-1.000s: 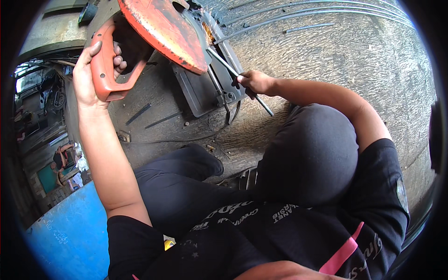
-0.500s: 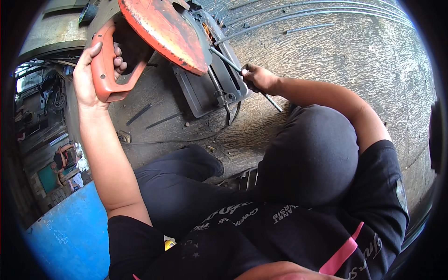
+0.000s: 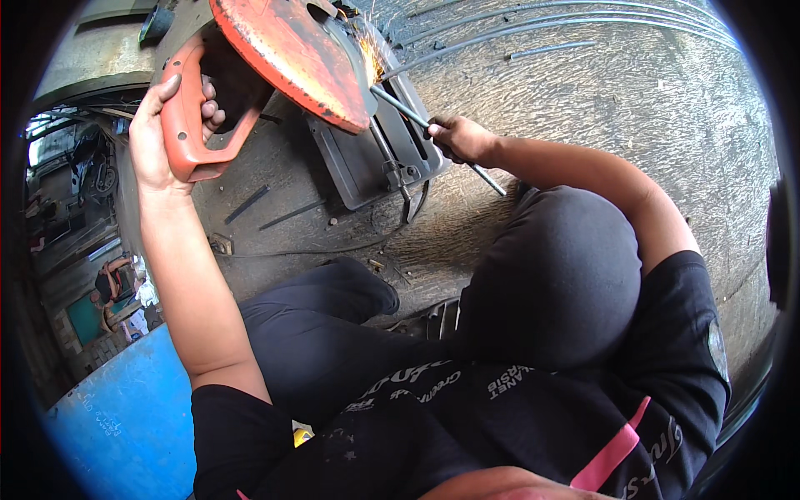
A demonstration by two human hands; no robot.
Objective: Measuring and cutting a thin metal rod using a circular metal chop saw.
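An orange cut-off saw [image 3: 287,62] with a worn blade guard stands at the top middle. My left hand [image 3: 162,137] is closed around its loop handle. My right hand [image 3: 458,137] grips a thin metal rod [image 3: 400,105], whose far end meets the edge of the disc [image 3: 360,83]. Orange sparks [image 3: 371,54] spray up from that contact. Below the guard lies the saw's grey base [image 3: 354,171], with a clamp screw [image 3: 402,173] at its near end. The rod's other end sticks out past my right hand toward my knee.
Several long rods [image 3: 533,15] and a short cut piece [image 3: 550,50] lie on the floor at the upper right. Dark metal strips [image 3: 248,204] and a cable [image 3: 317,252] lie left of my foot. A blue panel [image 3: 125,417] stands at lower left; a person [image 3: 112,287] is farther off.
The spray of sparks at the disc has grown much larger and brighter. The rod and my right hand have shifted very slightly; my left hand stays on the handle.
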